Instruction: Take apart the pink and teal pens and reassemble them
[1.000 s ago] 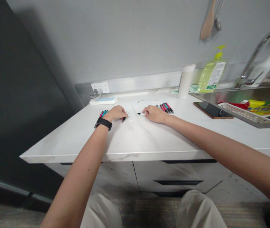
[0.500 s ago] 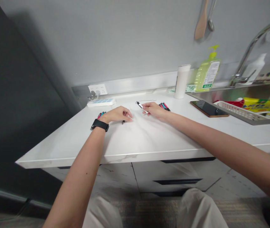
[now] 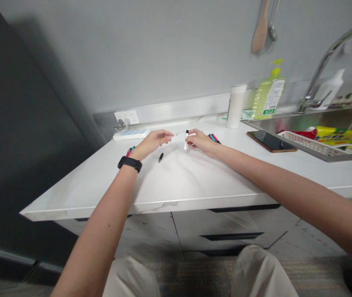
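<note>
Between the thumb and fingers of my right hand (image 3: 201,141) is a white marker pen (image 3: 186,143) with a black upper end, held nearly upright just above the counter. My left hand (image 3: 155,142), wearing a black watch, hovers with its fingers apart and nothing in them. On the counter below that hand lies a small black piece (image 3: 160,157), which looks like a pen cap. Pink and blue pieces (image 3: 130,151) show behind my left wrist, partly hidden. Several pink, blue and black pens or caps (image 3: 214,138) lie behind my right hand, also partly covered.
A power strip (image 3: 131,134) stands at the back left of the white counter (image 3: 170,181). To the right are a white cylinder (image 3: 236,106), a green soap bottle (image 3: 268,97), a phone (image 3: 271,141) and a sink holding a perforated tray (image 3: 312,144).
My left hand has lifted away from the small black piece and its fingers have opened. My right hand has turned the marker from a slant to nearly upright.
</note>
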A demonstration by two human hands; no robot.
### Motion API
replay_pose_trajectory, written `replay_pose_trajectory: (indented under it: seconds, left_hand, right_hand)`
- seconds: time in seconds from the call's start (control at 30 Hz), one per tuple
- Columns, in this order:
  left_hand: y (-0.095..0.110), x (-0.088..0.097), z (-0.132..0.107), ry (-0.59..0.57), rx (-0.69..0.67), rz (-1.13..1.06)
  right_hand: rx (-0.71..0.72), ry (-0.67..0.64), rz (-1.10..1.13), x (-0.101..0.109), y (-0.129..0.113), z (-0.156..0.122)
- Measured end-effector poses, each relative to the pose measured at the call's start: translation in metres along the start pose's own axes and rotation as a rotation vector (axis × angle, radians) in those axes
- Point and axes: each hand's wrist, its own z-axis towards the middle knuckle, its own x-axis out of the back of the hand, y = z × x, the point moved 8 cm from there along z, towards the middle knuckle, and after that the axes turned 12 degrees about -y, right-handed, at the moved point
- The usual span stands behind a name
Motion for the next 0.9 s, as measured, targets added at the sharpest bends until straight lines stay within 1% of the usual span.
replay_pose_trajectory:
  seconds: [0.1,0.2,0.3,0.4,0.5,0.6,0.67,0.77,0.9]
  left_hand:
    - [-0.009,0.006,-0.001,0.071,0.057,-0.099]
    - [-0.016,0.008,-0.002,0.075,0.084,-0.222]
    - [-0.019,0.01,-0.003,0.098,0.095,-0.29]
    - [-0.019,0.013,-0.004,0.126,0.095,-0.301]
    - [-0.018,0.013,-0.005,0.135,0.091,-0.289]
    - [-0.018,0.013,-0.005,0.141,0.096,-0.279]
    - [-0.017,0.013,-0.005,0.14,0.095,-0.278]
    - [-0.016,0.012,-0.005,0.123,0.095,-0.271]
    - [-0.015,0.009,-0.005,0.082,0.086,-0.256]
  right_hand:
    - [0.04,-0.041,0.054,-0.005,-0.004,-0.002]
    - [0.044,-0.094,0.071,-0.009,-0.005,-0.003]
    - [0.052,-0.112,0.064,-0.01,-0.005,-0.002]
    - [0.102,-0.105,0.021,-0.007,-0.008,-0.001]
    - [0.136,-0.146,-0.011,-0.009,-0.008,0.0]
    - [0.126,-0.202,-0.018,-0.014,-0.008,-0.001]
    - [0.108,-0.211,-0.02,-0.017,-0.008,-0.002]
    - [0.094,-0.214,-0.038,-0.019,-0.009,-0.004]
    - [0.125,-0.242,-0.009,-0.021,-0.011,-0.006]
